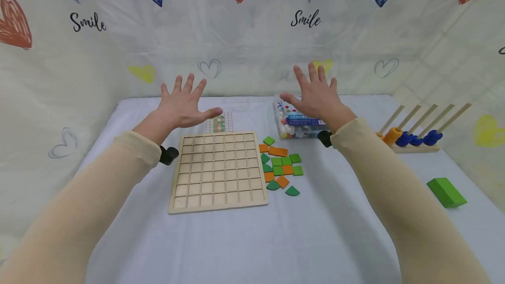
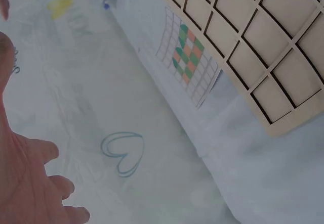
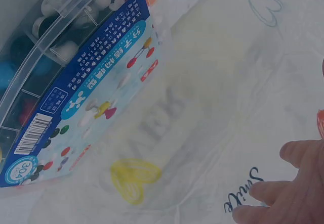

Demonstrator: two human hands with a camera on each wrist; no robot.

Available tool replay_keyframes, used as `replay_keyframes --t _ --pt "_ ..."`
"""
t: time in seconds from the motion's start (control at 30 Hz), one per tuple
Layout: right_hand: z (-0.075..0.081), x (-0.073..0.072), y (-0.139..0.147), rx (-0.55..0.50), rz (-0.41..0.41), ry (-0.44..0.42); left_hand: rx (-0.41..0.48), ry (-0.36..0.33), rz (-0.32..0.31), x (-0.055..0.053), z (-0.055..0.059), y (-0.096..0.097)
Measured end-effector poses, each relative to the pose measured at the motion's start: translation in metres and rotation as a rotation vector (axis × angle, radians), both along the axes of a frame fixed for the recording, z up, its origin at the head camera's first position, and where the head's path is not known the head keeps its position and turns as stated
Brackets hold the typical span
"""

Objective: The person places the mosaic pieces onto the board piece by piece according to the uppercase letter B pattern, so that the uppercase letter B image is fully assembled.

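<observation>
Both hands are raised above the table with fingers spread, holding nothing. My left hand (image 1: 179, 106) hovers past the far left corner of a wooden grid board (image 1: 221, 172), whose cells hold no pieces. My right hand (image 1: 317, 97) is in front of a clear plastic case (image 1: 282, 119) with a blue printed label (image 3: 101, 90). Right of the board lie several loose tiles: green squares (image 1: 297, 170), orange ones (image 1: 278, 151) and dark green rounded pieces (image 1: 292, 191). Behind the board lies a pattern card (image 2: 187, 57) showing green and orange shapes on a grid.
At the right stands a peg stacker (image 1: 418, 148) with wooden rods and orange and blue beads. Nearer on that side sits a green block (image 1: 447, 192). A white cloth (image 1: 221, 244) covers the table; a curtain with printed hearts (image 1: 252, 34) hangs behind it.
</observation>
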State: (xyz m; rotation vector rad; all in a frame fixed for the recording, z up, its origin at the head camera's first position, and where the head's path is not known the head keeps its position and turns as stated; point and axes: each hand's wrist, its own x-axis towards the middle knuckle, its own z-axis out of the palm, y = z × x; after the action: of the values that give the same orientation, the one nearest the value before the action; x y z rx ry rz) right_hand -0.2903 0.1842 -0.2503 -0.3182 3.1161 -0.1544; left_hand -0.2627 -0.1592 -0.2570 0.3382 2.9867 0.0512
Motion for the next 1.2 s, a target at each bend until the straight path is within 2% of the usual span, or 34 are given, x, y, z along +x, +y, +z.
replay_keyframes --t 0.2,0.37,0.5,0.57,0.7,0.97,1.07,1.2 --pt "-0.003 -0.002 -0.003 -0.013 0.001 -0.013 0.023 -0.015 0.008 -0.004 -0.006 0.0" --pt "-0.005 -0.001 -0.004 -0.049 0.046 0.012 0.027 -0.004 -0.005 -0.002 -0.003 -0.001" --pt "-0.006 0.002 0.0 -0.065 0.074 0.052 0.083 -0.011 -0.014 0.0 -0.002 -0.009" --pt "-0.007 0.003 0.003 -0.09 0.081 0.049 0.11 -0.024 -0.02 0.003 -0.005 -0.015" --pt "-0.015 0.006 0.012 -0.16 0.091 0.009 0.138 -0.053 -0.026 0.012 -0.023 -0.033" --pt "-0.046 0.015 0.018 -0.284 0.169 -0.07 0.133 -0.136 -0.048 0.04 -0.075 -0.068" --pt "-0.058 0.021 0.013 -0.281 0.211 -0.102 0.127 -0.176 -0.065 0.053 -0.086 -0.075" --pt "-0.07 0.028 0.005 -0.274 0.26 -0.151 0.151 -0.219 -0.097 0.068 -0.092 -0.079"
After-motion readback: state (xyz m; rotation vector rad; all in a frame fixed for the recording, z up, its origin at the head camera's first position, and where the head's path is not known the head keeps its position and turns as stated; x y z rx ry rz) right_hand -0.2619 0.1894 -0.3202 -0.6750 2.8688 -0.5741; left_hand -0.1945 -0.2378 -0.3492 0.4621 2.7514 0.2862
